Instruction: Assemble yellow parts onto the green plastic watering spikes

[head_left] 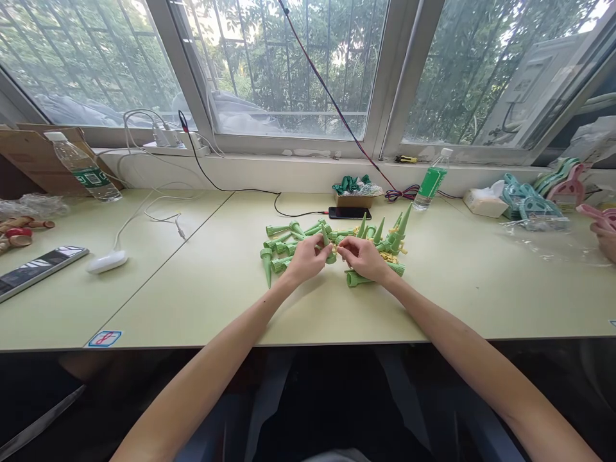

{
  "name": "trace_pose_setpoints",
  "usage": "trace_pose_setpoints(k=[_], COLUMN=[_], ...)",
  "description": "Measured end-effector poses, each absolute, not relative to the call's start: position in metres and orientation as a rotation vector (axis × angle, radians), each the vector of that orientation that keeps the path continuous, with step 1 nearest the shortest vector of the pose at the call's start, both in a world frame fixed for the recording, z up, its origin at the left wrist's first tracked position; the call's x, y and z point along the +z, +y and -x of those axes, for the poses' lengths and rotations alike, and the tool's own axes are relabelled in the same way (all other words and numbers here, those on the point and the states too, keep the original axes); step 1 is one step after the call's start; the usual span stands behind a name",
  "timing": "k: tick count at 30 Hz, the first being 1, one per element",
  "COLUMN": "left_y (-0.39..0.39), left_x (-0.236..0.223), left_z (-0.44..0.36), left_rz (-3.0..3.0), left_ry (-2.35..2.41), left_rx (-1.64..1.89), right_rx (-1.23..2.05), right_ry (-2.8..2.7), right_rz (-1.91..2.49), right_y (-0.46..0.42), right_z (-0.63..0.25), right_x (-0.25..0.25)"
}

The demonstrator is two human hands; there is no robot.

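My left hand point(310, 256) is closed around a green plastic cone-shaped spike point(325, 236), its tip pointing up. Close beside it, my right hand point(360, 255) pinches at the spike's near side; a small yellow bit point(336, 249) shows by its fingertips. Several more green spikes point(280, 247) lie loosely to the left of my hands. On the right, other green spikes point(400, 232) stand or lean with small yellow pieces point(389, 257) among them. One green spike point(357, 278) lies under my right wrist.
Behind the pile lies a black phone point(349, 213) on a cable, with a small box point(357, 198) of green wrapping behind it. Water bottles point(432, 181) stand right and far left. Teal and pink hangers point(535, 202), a tissue pack point(486, 199) and a white mouse-shaped device point(108, 261) are farther out.
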State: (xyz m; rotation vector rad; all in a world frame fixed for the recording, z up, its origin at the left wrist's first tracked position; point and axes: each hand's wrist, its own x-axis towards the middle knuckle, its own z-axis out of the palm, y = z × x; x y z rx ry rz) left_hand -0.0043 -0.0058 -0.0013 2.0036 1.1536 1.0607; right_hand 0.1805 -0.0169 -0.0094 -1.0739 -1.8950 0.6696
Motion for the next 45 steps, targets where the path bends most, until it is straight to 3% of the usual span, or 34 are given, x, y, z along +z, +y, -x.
trace_pose_setpoints(k=[45], left_y=[-0.0057], left_x=[-0.0004], left_z=[0.0043], left_rz=[-2.033], left_ry=[1.160], left_rx=[1.064], right_rx=[0.602], right_ry=[-1.950], right_rz=[1.078], right_y=[-0.0167], right_z=[-0.1815], right_x=[-0.0110])
